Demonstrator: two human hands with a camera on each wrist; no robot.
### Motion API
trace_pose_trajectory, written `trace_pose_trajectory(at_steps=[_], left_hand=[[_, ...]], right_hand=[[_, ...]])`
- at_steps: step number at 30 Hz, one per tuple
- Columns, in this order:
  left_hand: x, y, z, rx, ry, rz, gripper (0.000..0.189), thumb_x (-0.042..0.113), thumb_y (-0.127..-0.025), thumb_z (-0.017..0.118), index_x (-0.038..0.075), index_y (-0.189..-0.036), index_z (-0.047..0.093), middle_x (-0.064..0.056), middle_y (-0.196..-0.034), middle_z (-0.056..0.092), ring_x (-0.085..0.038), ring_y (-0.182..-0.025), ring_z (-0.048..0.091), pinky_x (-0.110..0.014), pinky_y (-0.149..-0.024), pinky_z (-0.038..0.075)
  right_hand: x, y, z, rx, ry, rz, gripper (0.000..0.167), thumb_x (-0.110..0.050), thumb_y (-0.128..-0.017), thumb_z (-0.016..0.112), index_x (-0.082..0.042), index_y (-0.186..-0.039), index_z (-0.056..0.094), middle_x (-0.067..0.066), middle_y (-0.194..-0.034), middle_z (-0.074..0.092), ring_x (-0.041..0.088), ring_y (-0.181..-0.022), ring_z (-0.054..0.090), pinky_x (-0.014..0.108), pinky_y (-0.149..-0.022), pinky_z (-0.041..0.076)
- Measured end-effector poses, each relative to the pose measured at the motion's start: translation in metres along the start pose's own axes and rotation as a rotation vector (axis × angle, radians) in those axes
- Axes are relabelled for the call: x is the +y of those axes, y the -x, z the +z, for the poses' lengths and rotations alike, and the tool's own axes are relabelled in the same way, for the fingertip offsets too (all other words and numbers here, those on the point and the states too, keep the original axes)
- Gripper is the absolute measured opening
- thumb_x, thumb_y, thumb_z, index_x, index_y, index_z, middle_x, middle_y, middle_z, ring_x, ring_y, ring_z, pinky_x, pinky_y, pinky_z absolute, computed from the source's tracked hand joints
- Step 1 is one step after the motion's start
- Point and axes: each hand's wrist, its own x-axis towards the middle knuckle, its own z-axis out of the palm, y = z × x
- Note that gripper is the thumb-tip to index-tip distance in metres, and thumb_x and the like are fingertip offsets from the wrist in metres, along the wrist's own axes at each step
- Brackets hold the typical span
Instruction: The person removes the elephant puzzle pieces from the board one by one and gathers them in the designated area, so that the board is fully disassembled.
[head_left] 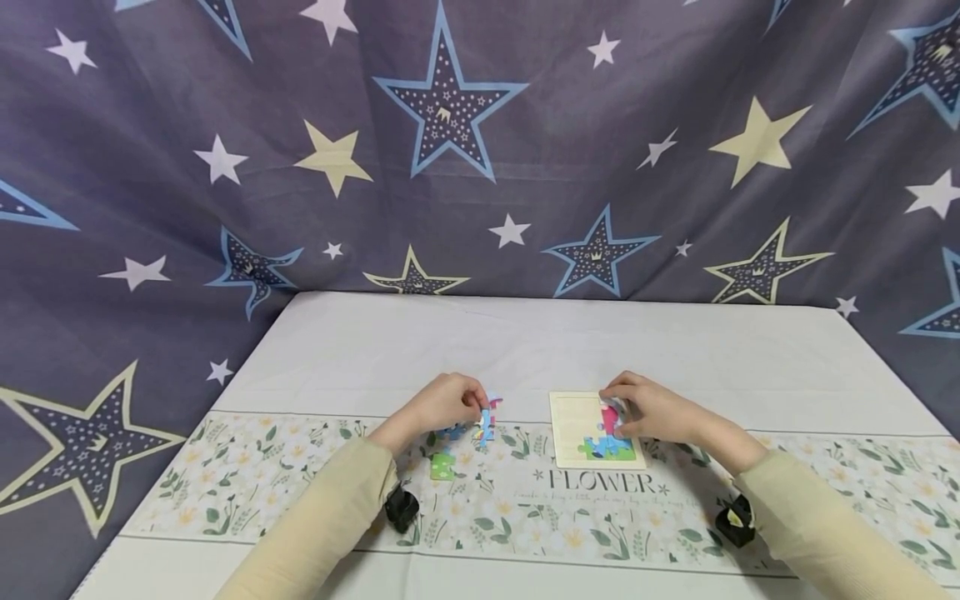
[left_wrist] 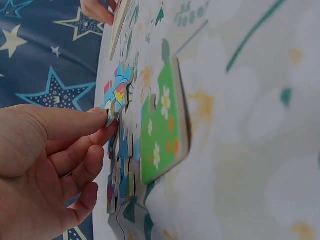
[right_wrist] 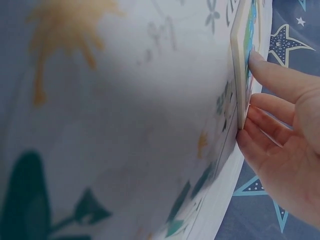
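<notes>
My left hand (head_left: 448, 402) pinches a light blue jigsaw piece (left_wrist: 120, 90) with pink and yellow on it between thumb and fingertip, just above the cloth. Close to that hand lie a green piece with white flowers (head_left: 442, 466) and several blue pieces (left_wrist: 124, 162). To the right sits a pale wooden puzzle tray (head_left: 573, 429), partly filled with blue, green and pink pieces (head_left: 611, 447). My right hand (head_left: 654, 410) grips the tray's right side, thumb on the puzzle face and other fingers against the edge. That hand hides part of the tray's upper right.
A white table (head_left: 675, 342) carries a floral printed band (head_left: 300, 467) with the word FLOWER in front of the tray. Behind the table hangs a dark curtain (head_left: 570, 167) with stars. Black straps (head_left: 402, 508) show by both wrists.
</notes>
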Motion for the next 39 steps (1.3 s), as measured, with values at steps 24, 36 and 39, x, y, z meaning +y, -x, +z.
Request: trace_pose_trajectory(at_steps=[24, 36, 39], left_hand=[[0.001, 0.001, 0.004, -0.003, -0.025, -0.012, 0.006, 0.006, -0.083, 0.061, 0.009, -0.086, 0.065, 0.0, -0.073, 0.063, -0.012, -0.061, 0.056, -0.026, -0.061, 0.045], [0.014, -0.008, 0.011, 0.019, -0.022, 0.018, 0.004, 0.011, -0.085, 0.061, 0.008, -0.085, 0.064, 0.002, -0.071, 0.061, -0.01, -0.06, 0.054, -0.025, -0.059, 0.044], [0.022, -0.013, 0.017, 0.019, -0.037, 0.03, 0.004, 0.012, -0.085, 0.062, 0.01, -0.086, 0.065, 0.004, -0.071, 0.061, -0.011, -0.06, 0.056, -0.024, -0.062, 0.044]], right_hand=[[-0.001, 0.002, 0.0, -0.001, -0.004, 0.007, 0.052, -0.014, -0.078, 0.07, 0.003, -0.123, 0.052, 0.013, -0.119, 0.048, 0.028, -0.108, 0.048, 0.044, -0.089, 0.041], [0.0, 0.001, -0.001, -0.009, 0.001, 0.0, 0.053, -0.015, -0.078, 0.071, 0.003, -0.124, 0.052, 0.013, -0.119, 0.048, 0.028, -0.108, 0.048, 0.045, -0.09, 0.041], [0.0, 0.001, -0.002, -0.02, -0.002, 0.0, 0.054, -0.016, -0.077, 0.071, 0.004, -0.124, 0.052, 0.013, -0.119, 0.048, 0.028, -0.108, 0.048, 0.045, -0.09, 0.041]])
